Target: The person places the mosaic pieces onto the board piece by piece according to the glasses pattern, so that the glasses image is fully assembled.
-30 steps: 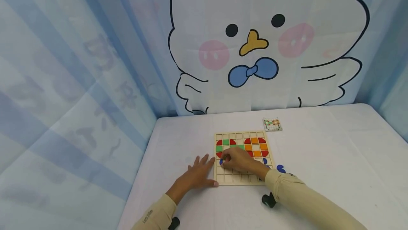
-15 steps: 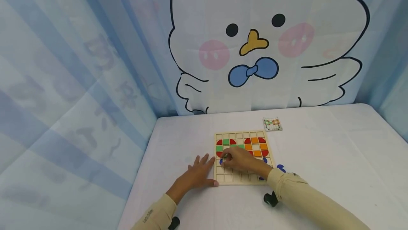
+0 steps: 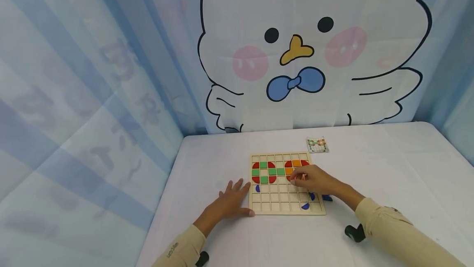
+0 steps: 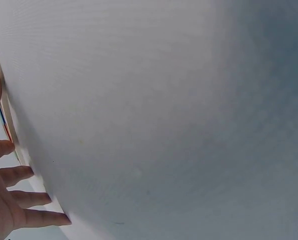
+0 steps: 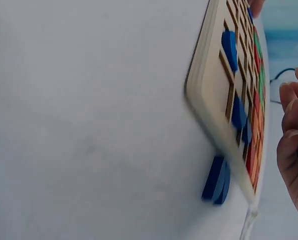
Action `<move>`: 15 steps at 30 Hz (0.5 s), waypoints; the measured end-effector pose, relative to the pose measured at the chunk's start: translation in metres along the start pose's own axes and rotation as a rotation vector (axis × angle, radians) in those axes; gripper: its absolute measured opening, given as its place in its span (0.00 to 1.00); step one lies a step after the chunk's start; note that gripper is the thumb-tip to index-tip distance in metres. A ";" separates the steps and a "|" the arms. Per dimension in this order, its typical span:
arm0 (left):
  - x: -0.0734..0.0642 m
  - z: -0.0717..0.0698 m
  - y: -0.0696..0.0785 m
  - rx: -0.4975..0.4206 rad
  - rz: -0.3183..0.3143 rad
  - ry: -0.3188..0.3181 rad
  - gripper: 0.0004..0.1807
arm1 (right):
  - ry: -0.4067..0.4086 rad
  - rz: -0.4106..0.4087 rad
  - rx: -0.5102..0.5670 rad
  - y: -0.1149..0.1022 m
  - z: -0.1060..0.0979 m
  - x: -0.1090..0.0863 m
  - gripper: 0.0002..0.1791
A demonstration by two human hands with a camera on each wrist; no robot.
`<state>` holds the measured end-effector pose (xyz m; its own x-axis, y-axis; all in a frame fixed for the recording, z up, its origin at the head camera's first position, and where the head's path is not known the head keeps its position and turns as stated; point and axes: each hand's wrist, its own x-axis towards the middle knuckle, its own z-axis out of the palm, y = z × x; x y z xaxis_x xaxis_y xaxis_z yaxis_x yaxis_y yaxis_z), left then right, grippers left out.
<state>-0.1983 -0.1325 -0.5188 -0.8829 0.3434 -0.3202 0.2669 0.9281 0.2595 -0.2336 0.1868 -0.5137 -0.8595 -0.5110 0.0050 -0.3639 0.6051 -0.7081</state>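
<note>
A wooden grid board (image 3: 274,211) lies on the white table, with red, green and orange tiles in its upper rows. My left hand (image 3: 234,201) lies with fingers spread along the board's left edge; the left wrist view catches its fingertips (image 4: 24,199) at that edge. Over the right-hand red and orange tiles is my right hand (image 3: 314,179), its fingers loosely bent and hiding some of them. No tile shows between the fingers (image 5: 291,117) in the right wrist view. One blue half-round piece (image 3: 257,188) sits at the left below the red tile, another blue piece (image 3: 305,206) at the lower right.
More blue pieces (image 5: 216,180) lie on the table beside the board's right edge. A small card (image 3: 317,145) with a printed coloured grid rests behind the board. A printed curtain (image 3: 289,110) hangs behind the table.
My right hand has moved right from the blue piece at the board's left, uncovering it and the green and red tiles above. The left hand stays in place.
</note>
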 end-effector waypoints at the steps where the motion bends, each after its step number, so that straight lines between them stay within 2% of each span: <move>1: 0.000 0.001 0.000 0.002 0.001 0.001 0.53 | 0.005 0.013 -0.006 0.005 -0.004 -0.007 0.08; 8: 0.001 0.002 0.000 -0.002 0.001 -0.003 0.53 | 0.032 0.205 -0.073 0.027 -0.019 -0.047 0.03; 15: -0.001 -0.001 0.002 -0.023 -0.001 -0.005 0.53 | 0.050 0.336 -0.188 0.031 -0.020 -0.062 0.15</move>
<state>-0.1972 -0.1315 -0.5174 -0.8813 0.3433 -0.3248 0.2573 0.9250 0.2796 -0.1993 0.2498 -0.5220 -0.9569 -0.2376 -0.1671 -0.1145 0.8373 -0.5346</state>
